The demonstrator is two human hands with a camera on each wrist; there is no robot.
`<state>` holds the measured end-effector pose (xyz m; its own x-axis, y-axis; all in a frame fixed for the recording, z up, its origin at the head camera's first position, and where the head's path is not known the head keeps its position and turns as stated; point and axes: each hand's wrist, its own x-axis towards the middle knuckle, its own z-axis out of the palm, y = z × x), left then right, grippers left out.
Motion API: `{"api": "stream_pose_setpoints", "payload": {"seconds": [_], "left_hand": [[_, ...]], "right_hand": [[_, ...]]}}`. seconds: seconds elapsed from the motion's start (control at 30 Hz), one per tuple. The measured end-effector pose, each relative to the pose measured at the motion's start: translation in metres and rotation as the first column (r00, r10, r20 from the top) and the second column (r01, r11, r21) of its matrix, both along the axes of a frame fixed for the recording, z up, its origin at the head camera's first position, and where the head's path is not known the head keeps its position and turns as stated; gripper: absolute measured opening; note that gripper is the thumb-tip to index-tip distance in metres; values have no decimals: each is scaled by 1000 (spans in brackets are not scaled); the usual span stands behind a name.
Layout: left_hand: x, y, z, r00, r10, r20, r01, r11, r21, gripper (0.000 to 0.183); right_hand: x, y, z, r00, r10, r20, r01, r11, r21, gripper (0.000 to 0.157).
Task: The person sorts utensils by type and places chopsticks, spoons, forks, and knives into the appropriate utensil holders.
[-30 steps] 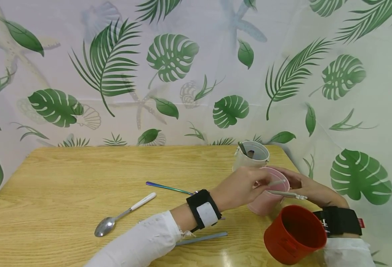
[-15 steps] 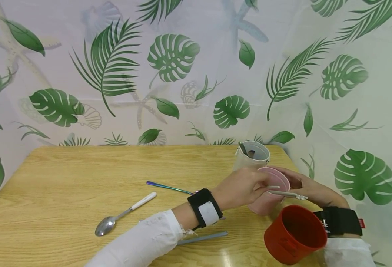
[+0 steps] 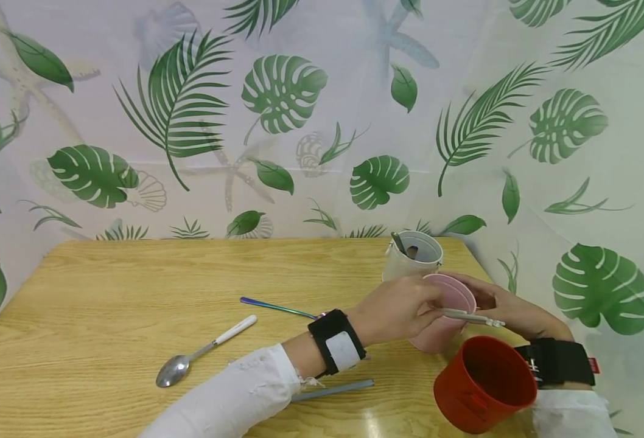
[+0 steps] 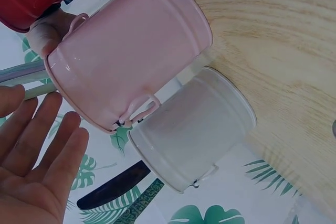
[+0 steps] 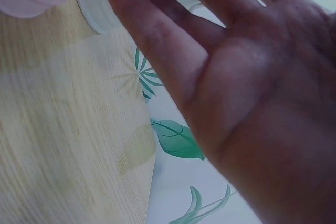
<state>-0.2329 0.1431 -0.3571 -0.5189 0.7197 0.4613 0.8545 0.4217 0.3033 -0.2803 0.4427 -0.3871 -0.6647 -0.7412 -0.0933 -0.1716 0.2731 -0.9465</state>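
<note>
My left hand [image 3: 393,310] is at the mouth of a small pink metal bucket [image 3: 434,336]. In the left wrist view its thumb and fingers pinch a thin pale-green stick [image 4: 40,91], whose far end is hidden by the bucket. A grey-green stick-like handle with a clear tip [image 3: 472,317] juts out over the rim on the right; its other end is hidden. My right hand [image 3: 516,311] holds the pink bucket from the right, thumb on the near side. Part of that grip is hidden in the head view.
A white bucket [image 3: 404,266] holding dark-handled utensils stands behind. A red bucket [image 3: 453,395] is close by the right wrist. On the wooden table [image 3: 136,286] lie a white-handled spoon [image 3: 175,370], a rainbow-coloured utensil [image 3: 275,308] and a grey-blue stick [image 3: 335,390].
The pale stick in my left hand has dropped lower at the bucket's mouth and is now mostly hidden in the head view. My right hand has stayed on the pink bucket.
</note>
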Motion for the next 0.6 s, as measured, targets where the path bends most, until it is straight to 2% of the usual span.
{"api": "stream_pose_setpoints", "payload": {"seconds": [0.2,0.4,0.5,0.6], "left_hand": [[5,0,3,1000,-11,21,12,1000,-25,8],[7,-13,13,999,-17,44,18,999,-29,9],[4,-22,17,996,-29,86,29,1000,-6,9],[3,-33,21,988,-49,149,46,999,22,10]], "right_hand": [[2,3,0,999,-37,22,36,999,38,82],[2,7,2,999,-42,-11,43,998,55,78],[2,8,3,999,-46,-16,47,996,72,79],[2,8,4,999,-53,14,51,996,77,79]]}}
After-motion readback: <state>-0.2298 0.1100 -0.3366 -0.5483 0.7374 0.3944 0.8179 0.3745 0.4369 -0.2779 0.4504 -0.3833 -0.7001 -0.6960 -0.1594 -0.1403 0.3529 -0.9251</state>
